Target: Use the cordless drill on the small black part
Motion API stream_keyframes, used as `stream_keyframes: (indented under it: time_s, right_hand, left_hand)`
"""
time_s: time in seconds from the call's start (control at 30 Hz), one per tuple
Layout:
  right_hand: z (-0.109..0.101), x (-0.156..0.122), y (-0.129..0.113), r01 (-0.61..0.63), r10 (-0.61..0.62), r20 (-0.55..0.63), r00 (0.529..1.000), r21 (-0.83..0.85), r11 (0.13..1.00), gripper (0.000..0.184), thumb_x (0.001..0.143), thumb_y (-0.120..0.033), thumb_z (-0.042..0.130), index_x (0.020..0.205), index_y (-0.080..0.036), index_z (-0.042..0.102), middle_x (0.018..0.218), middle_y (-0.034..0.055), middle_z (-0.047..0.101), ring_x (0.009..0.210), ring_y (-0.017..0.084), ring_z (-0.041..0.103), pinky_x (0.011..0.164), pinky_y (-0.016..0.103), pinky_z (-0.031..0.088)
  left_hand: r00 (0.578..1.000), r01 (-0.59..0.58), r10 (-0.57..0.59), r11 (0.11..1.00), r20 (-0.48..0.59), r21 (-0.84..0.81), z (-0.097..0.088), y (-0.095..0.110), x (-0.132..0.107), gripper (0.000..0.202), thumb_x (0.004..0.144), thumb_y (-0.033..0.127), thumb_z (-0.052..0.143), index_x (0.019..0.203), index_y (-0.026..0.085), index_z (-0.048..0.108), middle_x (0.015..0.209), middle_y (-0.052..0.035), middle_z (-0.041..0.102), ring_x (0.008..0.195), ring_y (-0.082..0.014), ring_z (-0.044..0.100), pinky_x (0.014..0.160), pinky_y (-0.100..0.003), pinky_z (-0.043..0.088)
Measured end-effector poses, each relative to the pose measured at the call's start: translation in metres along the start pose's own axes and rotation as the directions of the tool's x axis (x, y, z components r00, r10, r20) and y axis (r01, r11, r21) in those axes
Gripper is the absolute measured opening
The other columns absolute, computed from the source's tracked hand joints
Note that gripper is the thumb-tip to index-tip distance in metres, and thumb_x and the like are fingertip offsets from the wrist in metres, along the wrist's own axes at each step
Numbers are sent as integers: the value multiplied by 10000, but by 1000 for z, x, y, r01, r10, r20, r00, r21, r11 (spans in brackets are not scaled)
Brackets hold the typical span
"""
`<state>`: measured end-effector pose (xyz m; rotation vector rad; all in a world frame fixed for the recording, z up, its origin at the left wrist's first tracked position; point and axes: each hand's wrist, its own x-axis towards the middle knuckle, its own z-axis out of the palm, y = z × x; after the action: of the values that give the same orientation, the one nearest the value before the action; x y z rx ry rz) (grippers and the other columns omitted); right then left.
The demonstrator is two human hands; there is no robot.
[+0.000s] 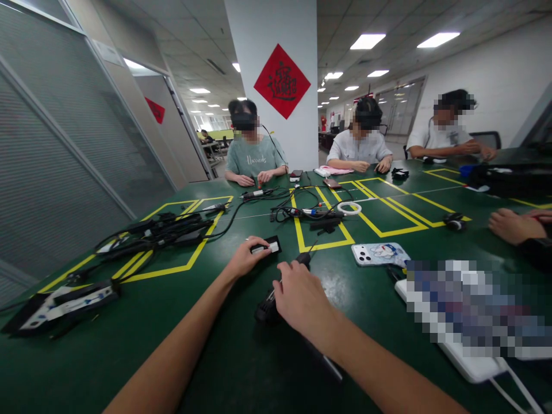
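My left hand (250, 257) rests on the table with its fingers closed on a small flat black-and-white piece (272, 247). Nearer to me, my right hand (304, 293) is curled, palm down, round a black tool with a thin tip (304, 259); most of it is hidden by the fingers. Just left of that hand lies a black part with a silvery strip (266, 307), partly covered by the hand. Below my right wrist a dark bar with a silvery end (332, 368) sticks out.
Tangled black cables and devices (172, 227) cover the left of the green table (233, 356). More cables and a white ring (349, 208) lie farther back. At right are a phone (379, 254) and a white pad (466, 356). Several people sit around; one hand (515, 226) rests at the right edge.
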<state>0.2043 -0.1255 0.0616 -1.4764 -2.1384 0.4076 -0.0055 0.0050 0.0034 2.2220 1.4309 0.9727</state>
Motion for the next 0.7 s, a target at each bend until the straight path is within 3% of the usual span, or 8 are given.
stream_keyframes:
  time_s: [0.03,0.13,0.2,0.3,0.43,0.57,0.63,0.7]
  right_hand:
    - [-2,-9,-5,-15,18,27,999,-88,996,356,820,-278,489,1156,-172,544,1050,153,582,953,285,559,753,409,455]
    - [2,-30,-15,-83,126,143,982,-273,959,724,682,-290,664,1337,-155,387,1155,222,517,944,338,549,708,455,463]
    - [10,-34,-17,-145,214,160,964,-361,921,800,678,-265,668,1388,-156,314,1181,247,495,952,353,547,707,470,459]
    - [18,-33,-14,-213,291,183,939,-355,910,820,694,-194,634,1416,-131,251,1088,241,538,887,320,583,677,418,472]
    - [13,-30,0,-178,224,184,957,-238,955,888,664,-124,612,1437,-153,175,1083,214,539,786,268,619,655,365,470]
    - [-13,-29,18,-160,163,127,979,-32,987,891,674,-247,631,1436,-188,173,1057,171,568,838,294,612,713,396,451]
    - [-29,-26,25,-158,148,68,987,178,971,860,691,-269,616,1431,-193,186,1024,135,594,890,268,598,751,366,444]
    - [-41,-21,29,-121,135,1,991,447,886,841,702,-242,590,1429,-212,168,1022,88,607,843,201,602,736,308,452]
  left_hand:
    - [1000,-13,13,1000,-3,-6,1,0,1,304,757,455,573,914,202,638,996,-59,586,972,-217,531,910,-354,400]
    - [999,-34,34,999,-17,-18,5,0,-1,269,755,405,588,922,196,618,1053,-65,546,1049,-217,480,968,-367,362]
    - [999,-27,27,999,-29,-20,8,-1,-3,264,755,382,590,938,192,604,1066,-67,522,1064,-218,458,981,-378,351]
    - [999,-1,-1,1000,-51,-29,10,-3,-4,259,766,372,577,949,190,595,1068,-67,493,1073,-217,443,989,-390,338]
    - [998,24,-28,997,-48,-69,10,-3,-5,273,755,390,594,946,195,609,1110,-71,458,1110,-225,429,1006,-400,321]
    - [999,40,-41,993,-5,-115,11,2,-4,290,722,409,631,928,204,630,1154,-71,441,1148,-237,412,1028,-406,304]
    - [999,30,-28,989,18,-147,14,5,-4,274,714,396,640,908,203,636,1138,-67,455,1129,-231,428,1022,-395,315]
    - [1000,19,-14,984,28,-177,17,9,-3,253,717,381,636,894,201,639,1103,-61,475,1096,-219,449,1007,-383,331]
